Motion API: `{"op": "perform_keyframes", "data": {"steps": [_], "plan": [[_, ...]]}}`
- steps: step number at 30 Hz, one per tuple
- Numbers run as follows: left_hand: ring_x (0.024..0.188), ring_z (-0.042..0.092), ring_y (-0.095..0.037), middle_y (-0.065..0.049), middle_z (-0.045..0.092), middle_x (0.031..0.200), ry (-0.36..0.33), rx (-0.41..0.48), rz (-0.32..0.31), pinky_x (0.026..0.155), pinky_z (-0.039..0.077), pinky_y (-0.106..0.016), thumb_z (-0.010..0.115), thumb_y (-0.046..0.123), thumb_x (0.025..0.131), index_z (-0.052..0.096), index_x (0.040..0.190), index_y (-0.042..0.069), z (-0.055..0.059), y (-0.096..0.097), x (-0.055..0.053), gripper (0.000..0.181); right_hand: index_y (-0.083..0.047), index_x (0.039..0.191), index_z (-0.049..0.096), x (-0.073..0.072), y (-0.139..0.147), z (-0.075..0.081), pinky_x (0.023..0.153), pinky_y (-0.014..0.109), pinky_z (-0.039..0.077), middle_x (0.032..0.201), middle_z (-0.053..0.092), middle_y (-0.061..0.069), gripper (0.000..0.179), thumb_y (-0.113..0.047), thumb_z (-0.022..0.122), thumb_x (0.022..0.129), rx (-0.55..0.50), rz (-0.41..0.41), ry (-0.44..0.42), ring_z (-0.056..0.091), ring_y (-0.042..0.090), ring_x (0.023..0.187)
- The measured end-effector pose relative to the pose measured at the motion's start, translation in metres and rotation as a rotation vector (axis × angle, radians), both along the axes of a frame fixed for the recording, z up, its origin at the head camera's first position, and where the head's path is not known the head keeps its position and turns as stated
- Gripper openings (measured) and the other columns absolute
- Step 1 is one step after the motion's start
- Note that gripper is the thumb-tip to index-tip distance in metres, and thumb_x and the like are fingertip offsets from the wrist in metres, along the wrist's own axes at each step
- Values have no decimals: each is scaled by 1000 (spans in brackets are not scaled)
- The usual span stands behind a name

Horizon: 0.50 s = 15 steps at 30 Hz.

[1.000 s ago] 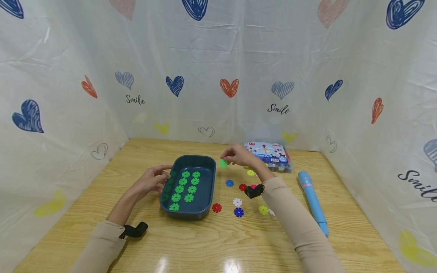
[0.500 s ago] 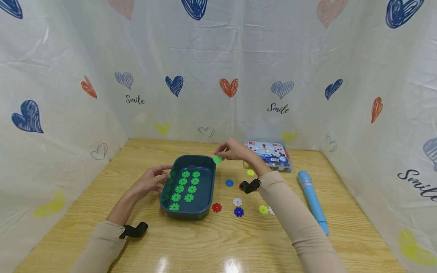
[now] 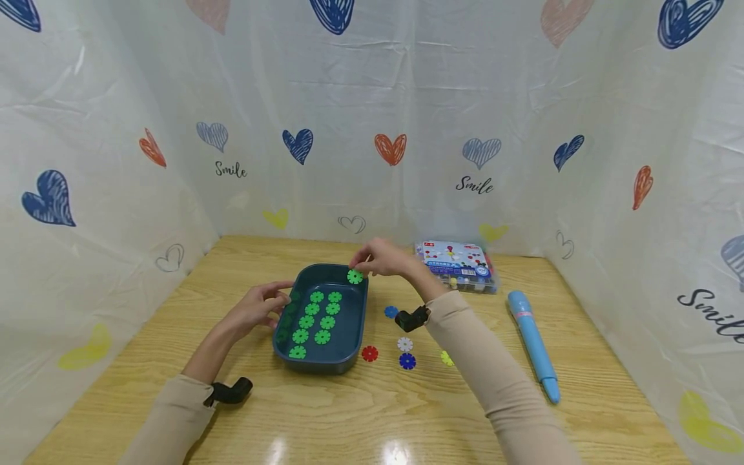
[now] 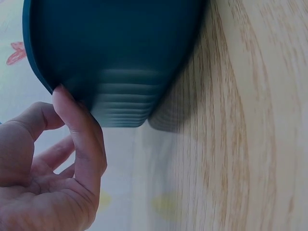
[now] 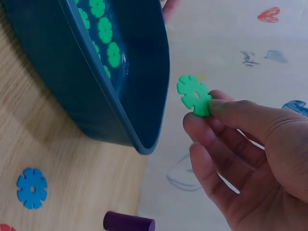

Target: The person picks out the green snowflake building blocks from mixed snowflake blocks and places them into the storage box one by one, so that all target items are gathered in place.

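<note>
A dark teal plastic basin [image 3: 343, 352] stands on the table, with several green flower-shaped discs [image 3: 322, 337] lying in two rows on its floor. My right hand [image 3: 380, 257] pinches another green flower-shaped disc [image 5: 194, 95] between thumb and fingers; in the head view it overlaps the basin's far right corner. In the right wrist view that disc hangs just beyond the rim, its notched edge and centre hole showing. My left hand [image 3: 256, 307] is at the basin's left side, with loosely bent fingers [image 4: 79, 130] touching the rim from outside.
Right of the basin lie loose discs: red [image 3: 369, 354], white [image 3: 405, 344], dark blue [image 3: 407, 361] and light blue [image 5: 32, 188]. A purple cylinder [image 5: 129, 221] lies nearby. A clear-sided box [image 3: 456, 265] stands at the back, and a blue pen-shaped object [image 3: 533, 345] lies far right.
My right hand has moved left with the green disc, from above the table to the basin's far right corner. My left hand and the basin have stayed put.
</note>
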<state>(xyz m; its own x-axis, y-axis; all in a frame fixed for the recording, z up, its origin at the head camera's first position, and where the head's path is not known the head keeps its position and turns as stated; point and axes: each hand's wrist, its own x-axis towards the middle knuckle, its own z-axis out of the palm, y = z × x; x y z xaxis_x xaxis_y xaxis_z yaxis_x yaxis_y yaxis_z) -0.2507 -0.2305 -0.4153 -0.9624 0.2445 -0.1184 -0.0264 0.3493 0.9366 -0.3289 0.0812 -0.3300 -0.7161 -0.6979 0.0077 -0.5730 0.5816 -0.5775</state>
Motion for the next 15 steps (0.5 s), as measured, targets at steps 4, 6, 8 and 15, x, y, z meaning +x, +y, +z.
{"op": "perform_keyframes", "data": {"steps": [4, 6, 8, 15], "plan": [[79, 57, -16, -16, 55, 108, 0, 6, -4, 54, 53, -24, 50, 12, 101, 38, 150, 6, 0, 0, 0, 51, -8, 107, 74, 0, -8, -4, 72, 34, 58, 100, 75, 9, 19, -14, 59, 98, -8, 43, -21, 72, 28, 87], [79, 57, -16, -15, 55, 107, 0, 10, -5, 54, 53, -24, 50, 12, 100, 38, 150, 5, 0, 0, 0, 51, -8, 107, 74, 1, -12, -5, 73, 35, 59, 100, 75, 9, 18, -13, 59, 98, -2, 65, -23, 72, 23, 84], [78, 57, -16, -15, 55, 107, -2, 13, -6, 55, 53, -24, 50, 12, 100, 38, 150, 5, -1, -1, 0, 51, -7, 107, 74, 3, -17, -7, 72, 33, 59, 99, 74, 8, 18, -12, 59, 98, 12, 90, -28, 71, 17, 80], [78, 57, -15, -13, 54, 104, -1, 16, -3, 54, 53, -24, 51, 12, 100, 38, 149, 5, -1, -1, 0, 51, -6, 104, 75, 12, -34, -14, 64, 23, 55, 93, 75, 7, 16, -11, 61, 97, 72, 170, -15, 65, 8, 69]]}}
